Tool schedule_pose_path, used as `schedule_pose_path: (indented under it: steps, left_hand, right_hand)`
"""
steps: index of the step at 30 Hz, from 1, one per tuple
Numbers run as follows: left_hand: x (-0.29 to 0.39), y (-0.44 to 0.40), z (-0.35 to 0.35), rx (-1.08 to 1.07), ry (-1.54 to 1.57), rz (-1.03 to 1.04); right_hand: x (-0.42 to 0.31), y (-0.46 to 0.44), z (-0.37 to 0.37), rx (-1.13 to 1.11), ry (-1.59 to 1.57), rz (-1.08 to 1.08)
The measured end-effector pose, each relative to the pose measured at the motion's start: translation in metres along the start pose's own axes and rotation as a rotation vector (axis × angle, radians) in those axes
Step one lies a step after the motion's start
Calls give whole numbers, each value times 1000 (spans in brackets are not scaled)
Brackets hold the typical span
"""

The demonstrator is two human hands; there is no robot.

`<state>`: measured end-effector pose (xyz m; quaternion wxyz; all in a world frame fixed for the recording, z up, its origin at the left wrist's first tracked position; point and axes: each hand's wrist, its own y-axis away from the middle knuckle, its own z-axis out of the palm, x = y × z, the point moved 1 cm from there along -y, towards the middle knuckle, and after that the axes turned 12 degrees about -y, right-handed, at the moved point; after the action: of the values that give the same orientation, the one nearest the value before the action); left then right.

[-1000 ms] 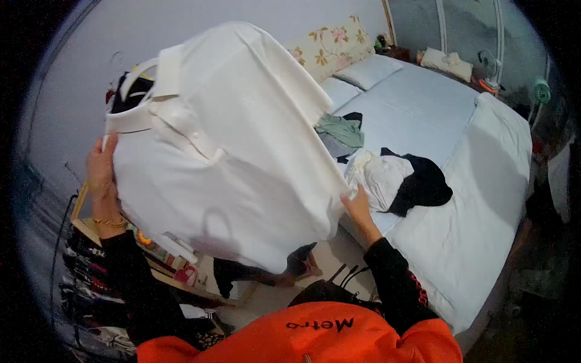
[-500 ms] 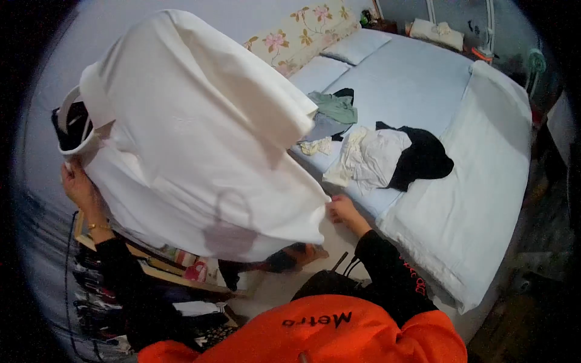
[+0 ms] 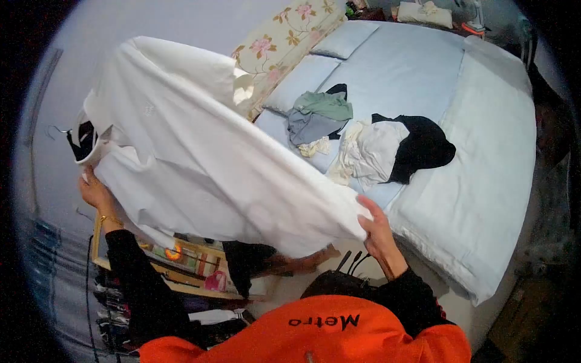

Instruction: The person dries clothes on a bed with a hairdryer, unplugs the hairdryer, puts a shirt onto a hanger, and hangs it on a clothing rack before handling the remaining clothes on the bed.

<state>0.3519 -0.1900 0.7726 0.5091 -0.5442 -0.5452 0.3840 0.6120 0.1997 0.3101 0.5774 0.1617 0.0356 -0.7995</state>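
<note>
From the head camera: holding a white shirt up in the air, stretched slantwise between left hand and right hand, to the left of the bed; gripping just by the collar with the left, closed on the cloth with thumb uppermost; pinching the hem end with the right, closed between thumb and bent fingers; wearing a gold bracelet on the left wrist, black sleeves on both arms and an orange garment lettered "Metro"; showing a metal hanger hook just beside the collar, with something black inside the neck opening; showing grey and green clothing bunched on the bed, with a white garment touching a black garment near it; showing also two pillows beside a flowered headboard; below the shirt, showing a pink item, too small to identify.
</note>
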Motion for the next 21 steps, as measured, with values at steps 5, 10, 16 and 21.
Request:
schedule_pose_path:
  steps: [5, 10, 16, 21]
  left_hand:
    - [-15, 17, 34, -99, -14, -79]
    - [-9, 35, 59, -145, 157, -262]
    - [-22, 41, 76, -271, 381, -383]
    - [-11, 46, 74, -300, 390, -422]
  right_hand:
    - [-19, 38, -9, -63, 264, -168]
    - [-26, 55, 7, -162, 751, -214]
    - [-13, 66, 31, -528, 1051, -317]
    - [-2, 70, 41, -639, 1058, -322]
